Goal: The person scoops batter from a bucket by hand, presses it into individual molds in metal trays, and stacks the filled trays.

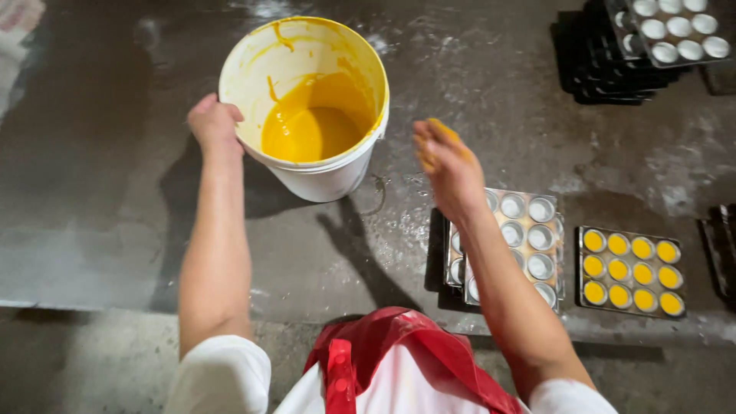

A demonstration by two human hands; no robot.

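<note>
white bucket (326, 172) tilted toward camera on the dark grey wet floor (92, 192), upper centre. inside coated and pooled with yellow-orange batter (310, 130), streaks up the inner wall and over the rim. no label or print visible on the bucket's outer wall.

left hand (213, 123) on the bucket's left rim, grip closed around the rim edge, holding the tilt.

right hand (445, 157) raised just right of the bucket, not touching it, fingers loosely cupped, smeared with yellow batter. whether anything is held in that grip: cannot tell.

directly under right forearm: stack of metal mould trays (529, 241), top one with empty silver-white round cups. just to its right, apart: dark tray (630, 272) with twelve cups filled yellow, three rows of four.

top right corner: tall stack of black trays (606, 69), uppermost tray (678, 31) with white empty cups, sitting skewed on the stack. another dark tray edge (721, 245) at far right, cut off by frame.

bottom centre: red plastic apron (399, 353) over white clothing, white sleeves (222, 379) at both shoulders.
</note>
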